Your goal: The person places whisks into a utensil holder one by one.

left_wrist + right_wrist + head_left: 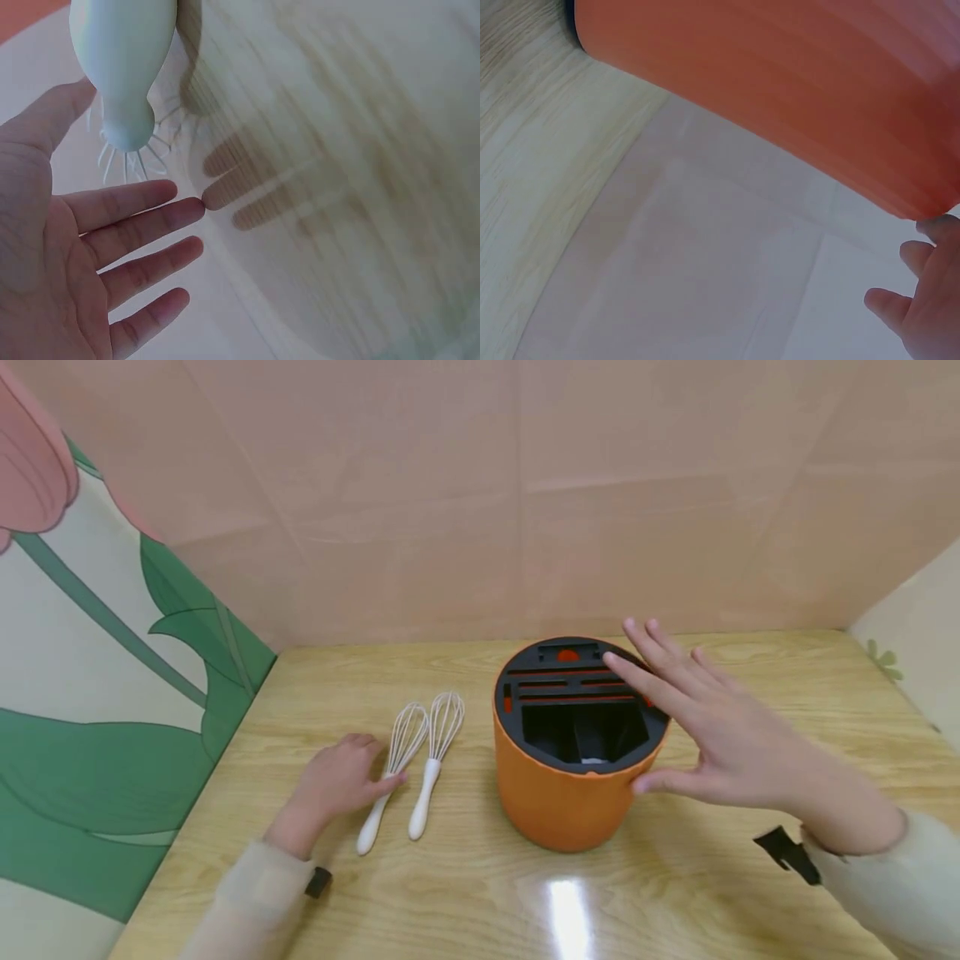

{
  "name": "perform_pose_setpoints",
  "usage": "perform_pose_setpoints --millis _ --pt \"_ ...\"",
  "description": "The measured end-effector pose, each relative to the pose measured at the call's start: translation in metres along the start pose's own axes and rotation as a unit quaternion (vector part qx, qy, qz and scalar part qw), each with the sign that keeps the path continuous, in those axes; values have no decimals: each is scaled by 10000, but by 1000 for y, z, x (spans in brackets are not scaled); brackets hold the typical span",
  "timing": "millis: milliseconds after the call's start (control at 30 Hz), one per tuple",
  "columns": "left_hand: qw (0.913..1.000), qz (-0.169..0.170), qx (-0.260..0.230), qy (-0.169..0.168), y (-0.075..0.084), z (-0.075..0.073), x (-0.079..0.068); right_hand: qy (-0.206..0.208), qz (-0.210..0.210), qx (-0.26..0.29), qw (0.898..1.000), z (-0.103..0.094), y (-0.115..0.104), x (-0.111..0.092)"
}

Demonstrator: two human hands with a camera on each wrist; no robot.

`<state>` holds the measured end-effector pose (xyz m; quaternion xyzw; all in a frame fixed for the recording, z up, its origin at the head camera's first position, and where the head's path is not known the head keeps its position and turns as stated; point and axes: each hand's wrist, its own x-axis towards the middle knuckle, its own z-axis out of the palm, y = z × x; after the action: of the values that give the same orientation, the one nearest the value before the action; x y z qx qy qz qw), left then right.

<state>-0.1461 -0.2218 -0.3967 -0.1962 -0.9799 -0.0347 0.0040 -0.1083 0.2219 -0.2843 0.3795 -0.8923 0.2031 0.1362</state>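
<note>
Two white whisks lie side by side on the wooden table, the left whisk (pixel 372 827) and the right whisk (pixel 423 802), wire heads pointing away from me. My left hand (pixel 333 789) is just left of the pair, its thumb reaching across the left whisk. The left wrist view shows its fingers (pixel 142 225) spread and fairly straight beside the whisk handle (pixel 124 60). An orange utensil holder (pixel 570 810) with a black slotted top (pixel 577 697) stands upright to the right. My right hand (pixel 720 727) is at its right side, fingers extended, the thumb overlapping its rim.
A plain pinkish wall (pixel 517 552) closes off the back of the table (pixel 450 902). On the left stands a panel (pixel 82 777) printed with large green leaves and pink petals. A white side wall (pixel 918 635) borders the right.
</note>
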Motion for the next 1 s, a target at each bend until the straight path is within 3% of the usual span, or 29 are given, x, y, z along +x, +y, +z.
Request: perform_pose_setpoints --millis 400,1000 --pt "9997 121 -126 -151 -1 1 2 12 -162 92 9998 5 2 2" --pt "9935 -255 -990 -510 -10 0 5 189 -575 270 9978 11 7 4"
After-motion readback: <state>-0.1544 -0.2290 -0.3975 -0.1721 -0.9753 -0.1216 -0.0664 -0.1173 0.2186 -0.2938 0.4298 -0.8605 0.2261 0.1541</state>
